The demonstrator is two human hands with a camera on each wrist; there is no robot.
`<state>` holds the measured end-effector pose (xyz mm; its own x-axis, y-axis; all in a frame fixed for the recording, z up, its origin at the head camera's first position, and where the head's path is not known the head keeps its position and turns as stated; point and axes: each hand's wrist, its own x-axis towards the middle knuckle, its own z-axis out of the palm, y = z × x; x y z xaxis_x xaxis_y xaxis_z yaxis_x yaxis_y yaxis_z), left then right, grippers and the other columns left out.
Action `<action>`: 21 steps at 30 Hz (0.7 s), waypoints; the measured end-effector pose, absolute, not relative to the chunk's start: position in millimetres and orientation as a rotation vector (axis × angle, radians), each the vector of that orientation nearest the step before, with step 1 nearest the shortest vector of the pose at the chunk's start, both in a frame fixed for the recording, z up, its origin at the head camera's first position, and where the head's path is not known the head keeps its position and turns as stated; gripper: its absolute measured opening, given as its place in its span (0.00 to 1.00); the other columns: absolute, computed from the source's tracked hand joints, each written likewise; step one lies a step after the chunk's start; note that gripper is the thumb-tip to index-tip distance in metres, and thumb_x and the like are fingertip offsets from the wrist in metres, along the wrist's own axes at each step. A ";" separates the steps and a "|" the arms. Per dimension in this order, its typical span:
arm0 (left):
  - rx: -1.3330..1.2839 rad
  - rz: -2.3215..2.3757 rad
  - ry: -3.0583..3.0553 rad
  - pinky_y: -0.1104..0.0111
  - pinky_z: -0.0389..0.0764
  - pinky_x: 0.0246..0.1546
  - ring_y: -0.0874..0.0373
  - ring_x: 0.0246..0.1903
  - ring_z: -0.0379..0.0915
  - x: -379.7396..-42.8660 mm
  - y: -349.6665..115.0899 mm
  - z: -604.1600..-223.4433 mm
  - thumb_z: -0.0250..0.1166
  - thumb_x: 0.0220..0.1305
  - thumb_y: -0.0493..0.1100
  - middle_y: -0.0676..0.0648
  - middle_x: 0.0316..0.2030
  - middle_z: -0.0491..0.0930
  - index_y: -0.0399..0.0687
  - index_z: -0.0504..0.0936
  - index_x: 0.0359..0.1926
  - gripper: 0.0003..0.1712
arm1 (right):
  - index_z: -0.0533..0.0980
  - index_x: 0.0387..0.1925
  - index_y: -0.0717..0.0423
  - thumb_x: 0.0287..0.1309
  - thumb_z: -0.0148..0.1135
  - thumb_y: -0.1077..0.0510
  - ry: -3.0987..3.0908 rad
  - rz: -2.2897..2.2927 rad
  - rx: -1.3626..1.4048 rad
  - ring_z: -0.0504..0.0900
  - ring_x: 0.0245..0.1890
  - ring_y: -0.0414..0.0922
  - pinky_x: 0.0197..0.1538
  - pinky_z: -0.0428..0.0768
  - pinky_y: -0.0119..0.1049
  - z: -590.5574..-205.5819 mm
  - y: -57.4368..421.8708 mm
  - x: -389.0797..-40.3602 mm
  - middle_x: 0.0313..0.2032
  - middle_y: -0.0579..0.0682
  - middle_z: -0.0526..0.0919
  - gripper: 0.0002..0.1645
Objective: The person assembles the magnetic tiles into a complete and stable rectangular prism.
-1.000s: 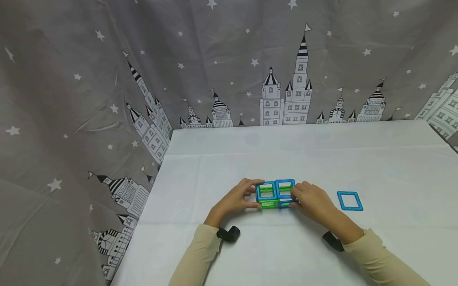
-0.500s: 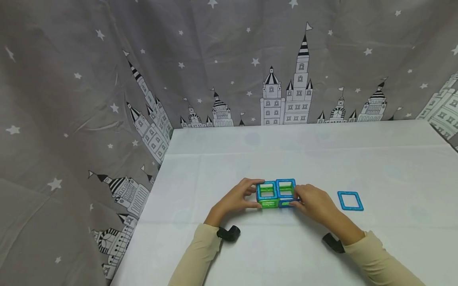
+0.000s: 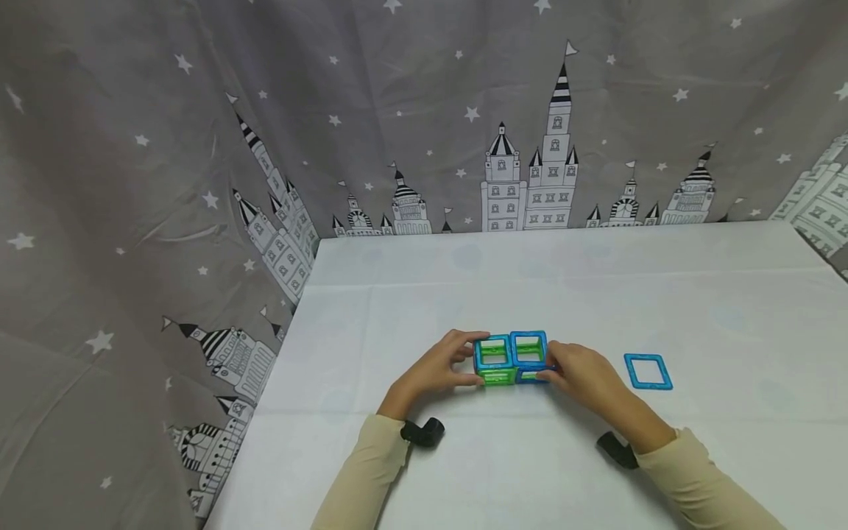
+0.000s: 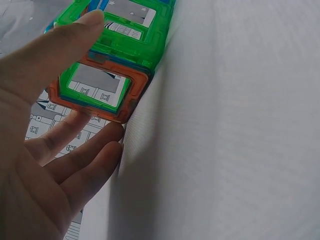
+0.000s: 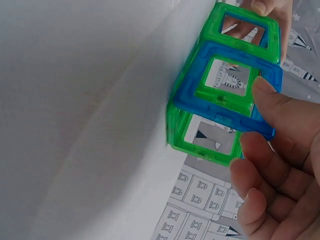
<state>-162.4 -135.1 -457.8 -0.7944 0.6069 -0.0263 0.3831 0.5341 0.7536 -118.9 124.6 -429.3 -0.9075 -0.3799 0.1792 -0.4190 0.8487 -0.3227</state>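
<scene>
A two-cube block of square magnetic tiles (image 3: 497, 378), blue on top with green sides, rests on the table. My left hand (image 3: 437, 366) holds its left end, thumb on the near green tile (image 4: 156, 47) and fingers at the far side. An orange tile (image 4: 139, 92) forms that end in the left wrist view. My right hand (image 3: 586, 377) pinches a blue square tile (image 5: 191, 80) between thumb and fingers. This tile stands at the near side of the right cube, slightly askew. Through the cube's right end, its inside shows.
One loose blue square tile (image 3: 652, 386) lies flat to the right of my right hand. The white-covered table (image 3: 424, 294) ends at a grey curtain (image 3: 411, 88) printed with castles and stars, behind and at the left.
My right fingers have drawn back a little to the right from the top blue tile. The blue tile they pinch has shifted slightly. My left hand keeps its place.
</scene>
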 end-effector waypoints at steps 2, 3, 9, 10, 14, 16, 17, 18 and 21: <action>0.821 1.122 2.489 0.70 0.74 0.54 0.52 0.54 0.71 -161.6 -135.1 -457.4 0.70 0.49 0.46 0.47 0.50 0.66 0.60 0.61 0.65 0.43 | 0.68 0.23 0.54 0.45 0.69 0.53 -2.918 0.540 0.647 0.64 0.20 0.37 0.22 0.64 0.26 -429.1 123.9 -118.7 0.18 0.43 0.70 0.17; 0.824 1.122 2.492 0.70 0.74 0.54 0.52 0.54 0.71 -161.7 -135.2 -457.4 0.70 0.50 0.46 0.47 0.50 0.66 0.59 0.61 0.65 0.43 | 0.68 0.23 0.54 0.46 0.69 0.52 -2.926 0.539 0.646 0.64 0.20 0.37 0.22 0.63 0.26 -428.7 123.2 -118.7 0.18 0.43 0.70 0.17; 0.825 1.126 2.493 0.69 0.75 0.54 0.52 0.53 0.72 -160.8 -134.8 -457.3 0.70 0.50 0.47 0.47 0.50 0.66 0.58 0.61 0.65 0.42 | 0.69 0.27 0.54 0.47 0.68 0.51 -2.968 0.562 0.647 0.65 0.21 0.37 0.22 0.65 0.25 -428.2 123.9 -118.4 0.20 0.43 0.71 0.16; 0.820 1.126 2.494 0.68 0.75 0.54 0.52 0.53 0.72 -160.5 -134.8 -457.0 0.70 0.50 0.47 0.47 0.50 0.66 0.59 0.61 0.65 0.42 | 0.69 0.28 0.54 0.46 0.68 0.51 -2.976 0.566 0.651 0.65 0.21 0.37 0.22 0.65 0.25 -428.5 124.8 -118.4 0.20 0.43 0.72 0.17; 0.810 1.124 2.497 0.67 0.75 0.55 0.52 0.53 0.72 -160.2 -134.8 -456.8 0.70 0.50 0.47 0.47 0.50 0.66 0.60 0.61 0.65 0.42 | 0.71 0.34 0.54 0.46 0.69 0.50 -3.036 0.595 0.638 0.67 0.22 0.37 0.23 0.68 0.26 -427.8 132.0 -119.2 0.22 0.43 0.73 0.19; 0.812 1.120 2.501 0.68 0.75 0.55 0.52 0.54 0.72 -160.8 -134.9 -456.9 0.70 0.50 0.47 0.47 0.50 0.66 0.60 0.61 0.65 0.42 | 0.72 0.37 0.54 0.46 0.69 0.49 -3.073 0.632 0.615 0.69 0.23 0.38 0.25 0.71 0.28 -425.8 139.2 -121.3 0.24 0.44 0.74 0.20; 0.815 1.119 2.502 0.68 0.75 0.55 0.52 0.54 0.72 -161.2 -135.0 -457.0 0.70 0.50 0.47 0.47 0.50 0.66 0.60 0.61 0.65 0.42 | 0.72 0.39 0.54 0.46 0.69 0.49 -3.093 0.642 0.597 0.70 0.24 0.38 0.27 0.73 0.30 -424.6 144.0 -122.8 0.25 0.44 0.75 0.21; 0.816 1.117 2.504 0.68 0.75 0.55 0.52 0.54 0.72 -161.0 -135.0 -457.2 0.70 0.50 0.47 0.47 0.50 0.66 0.61 0.61 0.65 0.42 | 0.72 0.40 0.54 0.46 0.69 0.49 -3.111 0.647 0.585 0.71 0.26 0.39 0.29 0.74 0.32 -423.4 150.0 -123.7 0.26 0.45 0.76 0.22; 0.818 1.111 2.507 0.68 0.74 0.55 0.52 0.54 0.71 -160.7 -135.0 -458.3 0.70 0.50 0.47 0.47 0.49 0.66 0.61 0.60 0.65 0.42 | 0.73 0.42 0.57 0.43 0.71 0.50 -3.171 0.591 0.579 0.74 0.32 0.46 0.34 0.78 0.41 -419.7 173.3 -125.8 0.32 0.50 0.77 0.25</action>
<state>-160.7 -135.0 -458.3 -0.8009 0.5984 -0.0244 0.3840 0.5443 0.7459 -125.8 173.3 -419.7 -0.9287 -0.3645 -0.0676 -0.3157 0.8733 -0.3712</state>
